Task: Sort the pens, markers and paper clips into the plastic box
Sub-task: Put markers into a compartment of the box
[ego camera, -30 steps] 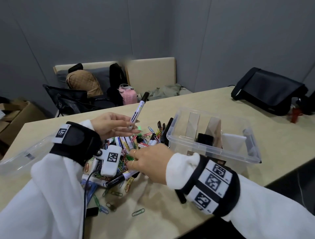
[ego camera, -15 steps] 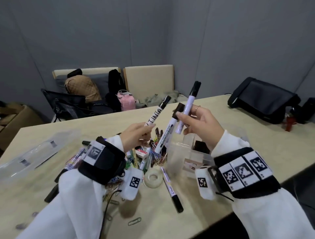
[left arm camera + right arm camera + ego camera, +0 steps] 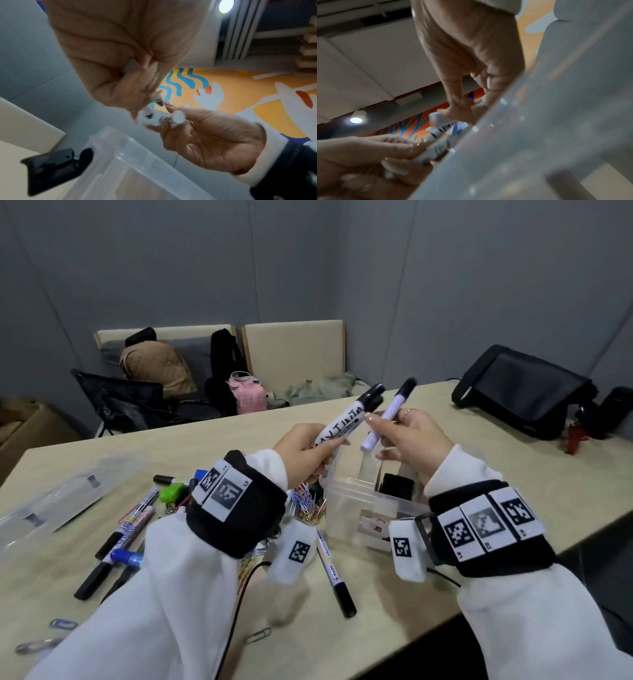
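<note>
My left hand (image 3: 327, 445) grips two white markers with black caps (image 3: 346, 421), tilted up to the right above the clear plastic box (image 3: 346, 508). My right hand (image 3: 383, 429) pinches one thinner white marker (image 3: 390, 412) just beside them, its cap pointing up. In the right wrist view, the left hand (image 3: 368, 150) grips its markers (image 3: 436, 140) next to the box wall (image 3: 539, 135). The left wrist view shows the butt end of the right hand's marker (image 3: 178, 117). More markers (image 3: 133, 518) and paper clips (image 3: 308, 501) lie on the table left of the box.
One marker (image 3: 334, 570) lies in front of the box and loose clips (image 3: 258, 635) sit near the front edge. The clear lid (image 3: 61, 501) rests at far left. A black bag (image 3: 520, 388) sits at the table's far right.
Both hands rose from the pile with markers. The right hand held two half a second ago and now holds one; the left now holds two. The hands have come together over the box.
</note>
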`<state>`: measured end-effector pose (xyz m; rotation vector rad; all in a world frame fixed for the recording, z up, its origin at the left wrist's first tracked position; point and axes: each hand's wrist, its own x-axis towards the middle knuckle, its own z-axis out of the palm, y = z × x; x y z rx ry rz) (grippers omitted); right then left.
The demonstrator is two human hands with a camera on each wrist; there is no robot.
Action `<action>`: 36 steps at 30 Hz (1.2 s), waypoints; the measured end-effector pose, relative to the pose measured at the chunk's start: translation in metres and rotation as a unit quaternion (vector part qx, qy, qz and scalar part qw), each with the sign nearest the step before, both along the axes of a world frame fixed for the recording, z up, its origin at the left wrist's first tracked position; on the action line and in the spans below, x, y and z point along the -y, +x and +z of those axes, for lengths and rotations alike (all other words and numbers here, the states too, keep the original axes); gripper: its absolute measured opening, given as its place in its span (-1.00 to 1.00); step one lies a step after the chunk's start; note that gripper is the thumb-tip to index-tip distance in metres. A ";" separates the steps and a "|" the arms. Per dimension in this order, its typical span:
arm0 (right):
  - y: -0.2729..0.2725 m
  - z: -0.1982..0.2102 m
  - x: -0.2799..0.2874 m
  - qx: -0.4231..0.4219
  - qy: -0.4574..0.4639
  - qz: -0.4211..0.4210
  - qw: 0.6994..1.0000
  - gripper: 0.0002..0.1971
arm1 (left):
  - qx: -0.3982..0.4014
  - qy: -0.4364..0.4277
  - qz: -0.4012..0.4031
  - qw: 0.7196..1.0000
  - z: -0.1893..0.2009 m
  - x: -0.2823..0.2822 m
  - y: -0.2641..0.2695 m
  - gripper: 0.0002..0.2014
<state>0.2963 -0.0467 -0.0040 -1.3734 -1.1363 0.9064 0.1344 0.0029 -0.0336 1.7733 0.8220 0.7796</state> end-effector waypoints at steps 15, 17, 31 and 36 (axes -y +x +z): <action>0.006 -0.014 -0.006 0.113 -0.133 0.025 0.984 -0.93 | -0.112 -0.131 0.016 0.985 0.025 -0.001 0.032 -0.83; 0.005 -0.015 -0.006 0.143 -0.151 0.036 0.977 -0.86 | -0.126 -0.136 0.026 0.982 0.025 -0.001 0.036 -0.80; 0.000 -0.010 0.000 0.134 -0.159 0.034 0.977 -0.81 | -0.191 -0.137 0.042 0.971 0.028 -0.001 0.045 -0.77; 0.004 -0.015 -0.008 0.141 -0.161 0.017 0.977 -0.80 | -0.178 -0.173 0.047 0.968 0.033 0.000 0.043 -0.85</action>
